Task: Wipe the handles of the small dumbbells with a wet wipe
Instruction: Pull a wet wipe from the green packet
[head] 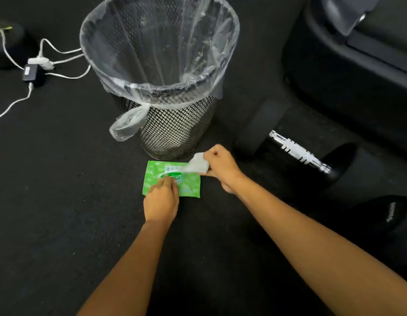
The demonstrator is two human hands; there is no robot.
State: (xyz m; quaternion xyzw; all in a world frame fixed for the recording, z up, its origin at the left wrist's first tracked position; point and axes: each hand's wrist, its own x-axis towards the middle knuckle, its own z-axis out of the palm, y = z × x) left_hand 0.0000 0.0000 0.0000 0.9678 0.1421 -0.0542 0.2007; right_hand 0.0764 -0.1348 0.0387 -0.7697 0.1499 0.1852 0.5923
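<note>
- Pressing down on the green wipe pack [191, 187], the left hand [161, 199] lies over its near corner with fingers fairly flat. It holds nothing and only pins the pack to the dark floor [61, 201].
- The right hand [220, 167], just right of the pack, pinches a white wet wipe [198, 164] between thumb and fingers. The sheet runs from the pack's opening up to that pinch and looks only partly out.
- The wipe should be limp, damp and very light, and likely to cling or tear if yanked. A hold near its free edge, with a steady pull away from the pack, seems best.
- The dumbbell [264, 126] lies on the floor well to the right of the right hand, its shiny ridged handle [298, 151] bare between two black ends.
- That handle is hard metal, probably slick once wet, and the weight may roll. Wrapping the wipe round the middle of the bar while the other hand steadies one end looks sensible.
- A mesh bin [175, 126] with a clear liner stands just beyond both hands.
</note>
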